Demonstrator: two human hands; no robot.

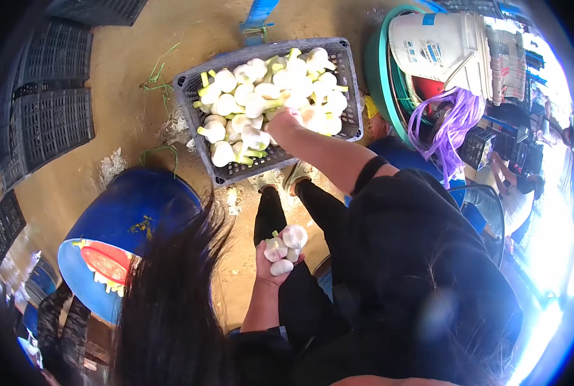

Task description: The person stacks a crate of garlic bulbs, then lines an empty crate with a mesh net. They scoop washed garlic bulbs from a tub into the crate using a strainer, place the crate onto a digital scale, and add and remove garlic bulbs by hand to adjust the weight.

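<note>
A dark plastic crate (203,154) holds many white garlic bulbs (225,80) with short green stems. My right hand (282,122) reaches into the crate at its near middle, among the bulbs; its fingers are hard to make out there. Below the crate, my left hand (264,267) is held palm up over my legs, with several garlic bulbs (283,249) resting in it and its fingers curled round them. One bulb in that hand has a short green stem.
A blue barrel (132,206) lies at the left with a red basket (105,262) in its mouth. White buckets (435,51), a green tub (380,77) and purple string (451,122) are at the right. Dark crates (52,128) stand far left. A person (515,199) sits far right.
</note>
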